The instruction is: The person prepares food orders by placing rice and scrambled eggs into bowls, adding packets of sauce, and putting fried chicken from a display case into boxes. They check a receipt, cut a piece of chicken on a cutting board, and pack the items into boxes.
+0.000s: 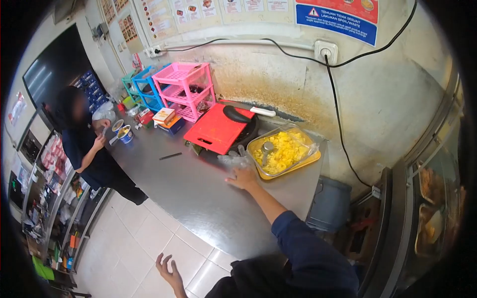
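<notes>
My right hand (242,178) reaches across the steel table, its fingers apart right at a crumpled clear plastic bag (233,160). Just beyond that hand sits a clear tray (262,174) of chopped yellow food (285,154), with a metal scoop (267,148) lying in it. The tray rests on a yellow base (314,160). Low in the view, my left hand (170,270) hangs over the floor in front of the table with its fingers spread and nothing in them.
Behind the bag, a red cutting board (211,131) lies tilted over a dark round pan (248,131), with a white-handled knife (262,111) there. Pink stacked baskets (181,74) stand at the wall. A co-worker (82,139) handles something near tubs (125,134). A black cable (338,109) hangs down.
</notes>
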`<state>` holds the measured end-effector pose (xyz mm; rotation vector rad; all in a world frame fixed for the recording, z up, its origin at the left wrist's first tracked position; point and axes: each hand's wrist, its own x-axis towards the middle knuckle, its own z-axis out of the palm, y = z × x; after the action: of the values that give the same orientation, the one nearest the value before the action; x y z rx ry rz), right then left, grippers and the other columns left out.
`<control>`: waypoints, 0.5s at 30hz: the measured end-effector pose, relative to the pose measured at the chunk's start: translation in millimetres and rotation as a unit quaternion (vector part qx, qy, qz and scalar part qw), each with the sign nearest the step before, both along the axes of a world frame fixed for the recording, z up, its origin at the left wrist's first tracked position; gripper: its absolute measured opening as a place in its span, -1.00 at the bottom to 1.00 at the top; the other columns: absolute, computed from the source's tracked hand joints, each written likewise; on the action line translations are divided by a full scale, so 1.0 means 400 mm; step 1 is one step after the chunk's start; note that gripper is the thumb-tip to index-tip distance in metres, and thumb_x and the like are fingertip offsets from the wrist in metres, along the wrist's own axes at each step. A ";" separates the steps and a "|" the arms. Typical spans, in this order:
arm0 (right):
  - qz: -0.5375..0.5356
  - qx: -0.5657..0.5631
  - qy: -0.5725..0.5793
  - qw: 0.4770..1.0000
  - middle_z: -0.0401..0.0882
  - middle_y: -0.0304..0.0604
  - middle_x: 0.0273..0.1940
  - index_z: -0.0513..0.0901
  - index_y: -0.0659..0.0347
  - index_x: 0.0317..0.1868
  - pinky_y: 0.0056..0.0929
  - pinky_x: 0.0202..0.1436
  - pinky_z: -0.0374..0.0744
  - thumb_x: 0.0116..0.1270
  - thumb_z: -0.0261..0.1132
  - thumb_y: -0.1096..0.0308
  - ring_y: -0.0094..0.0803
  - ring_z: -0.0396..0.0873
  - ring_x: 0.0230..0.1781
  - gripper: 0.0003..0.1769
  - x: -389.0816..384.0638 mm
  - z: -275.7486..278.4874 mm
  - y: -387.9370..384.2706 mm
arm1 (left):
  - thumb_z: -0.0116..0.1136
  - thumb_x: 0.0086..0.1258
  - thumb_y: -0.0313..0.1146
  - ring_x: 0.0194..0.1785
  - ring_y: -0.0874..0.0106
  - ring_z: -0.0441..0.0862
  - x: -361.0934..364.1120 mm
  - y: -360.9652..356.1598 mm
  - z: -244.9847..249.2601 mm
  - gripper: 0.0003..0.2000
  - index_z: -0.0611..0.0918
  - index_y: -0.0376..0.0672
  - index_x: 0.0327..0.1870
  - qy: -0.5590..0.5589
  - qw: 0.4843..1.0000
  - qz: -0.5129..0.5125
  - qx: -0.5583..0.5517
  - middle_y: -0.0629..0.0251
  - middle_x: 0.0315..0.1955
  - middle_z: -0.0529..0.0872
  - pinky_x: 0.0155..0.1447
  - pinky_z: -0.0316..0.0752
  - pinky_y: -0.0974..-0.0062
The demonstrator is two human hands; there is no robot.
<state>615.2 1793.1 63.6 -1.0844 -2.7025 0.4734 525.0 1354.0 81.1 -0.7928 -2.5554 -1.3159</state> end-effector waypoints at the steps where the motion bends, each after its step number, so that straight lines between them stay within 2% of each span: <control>1: 0.014 0.013 0.054 0.998 0.49 0.15 0.01 0.39 0.13 0.15 0.03 0.18 0.29 0.12 0.02 -0.37 0.13 0.35 0.14 -0.20 0.014 -0.004 -0.010 | 0.10 0.13 -0.52 0.19 0.14 0.32 0.023 0.051 0.006 -0.82 0.62 -0.22 -0.23 -0.011 1.000 -0.016 0.009 0.07 0.06 0.43 0.25 0.18 0.23; 3: 0.025 0.020 0.107 0.994 0.50 0.16 -0.01 0.41 0.14 0.13 0.02 0.18 0.29 0.13 0.02 -0.35 0.14 0.35 0.13 -0.21 0.023 -0.018 -0.010 | 0.11 0.14 -0.50 0.18 0.15 0.34 0.060 0.157 0.029 -0.84 0.63 -0.21 -0.24 -0.026 0.998 -0.061 0.025 0.07 0.04 0.45 0.24 0.20 0.24; 5: 0.021 -0.021 0.003 1.000 0.49 0.19 0.00 0.41 0.11 0.15 0.02 0.18 0.29 0.14 0.03 -0.33 0.16 0.32 0.15 -0.23 0.008 -0.026 0.005 | 0.13 0.15 -0.47 0.16 0.15 0.36 0.085 0.282 0.057 -0.84 0.64 -0.18 -0.25 -0.018 0.991 -0.128 0.048 0.09 0.01 0.48 0.24 0.21 0.26; 8: 0.043 0.017 0.023 0.999 0.46 0.20 0.03 0.42 0.06 0.16 0.06 0.21 0.24 0.15 0.04 -0.31 0.17 0.26 0.19 -0.26 -0.003 -0.034 0.031 | 0.14 0.15 -0.46 0.18 0.17 0.36 0.120 0.462 0.119 -0.85 0.64 -0.16 -0.24 0.013 0.979 -0.190 0.074 0.14 0.04 0.48 0.24 0.21 0.27; 12: -0.012 -0.034 0.038 0.999 0.43 0.16 0.07 0.44 0.03 0.14 0.10 0.23 0.18 0.16 0.06 -0.27 0.14 0.21 0.22 -0.32 -0.006 -0.076 0.042 | 0.13 0.18 -0.44 0.19 0.18 0.35 0.165 0.637 0.190 -0.85 0.64 -0.17 -0.23 0.006 0.966 -0.237 0.106 0.13 0.06 0.47 0.23 0.22 0.26; 14: -0.054 0.038 0.066 0.996 0.43 0.11 0.09 0.45 -0.01 0.14 0.10 0.24 0.16 0.17 0.08 -0.23 0.11 0.23 0.22 -0.36 0.000 -0.104 0.004 | 0.12 0.19 -0.43 0.19 0.18 0.35 0.179 0.685 0.208 -0.84 0.64 -0.17 -0.22 0.006 0.963 -0.248 0.103 0.13 0.06 0.47 0.21 0.25 0.27; 15: -0.068 0.062 0.074 0.993 0.43 0.10 0.09 0.45 -0.02 0.14 0.10 0.24 0.15 0.17 0.09 -0.22 0.10 0.24 0.21 -0.37 0.014 -0.101 -0.018 | 0.12 0.20 -0.41 0.20 0.21 0.34 0.179 0.707 0.202 -0.84 0.64 -0.17 -0.22 -0.029 0.955 -0.268 0.120 0.14 0.06 0.47 0.17 0.30 0.31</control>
<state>620.8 1786.0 23.1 -1.1426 -2.4753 0.3440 596.5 1636.7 161.7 -1.4783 -2.2318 -1.7736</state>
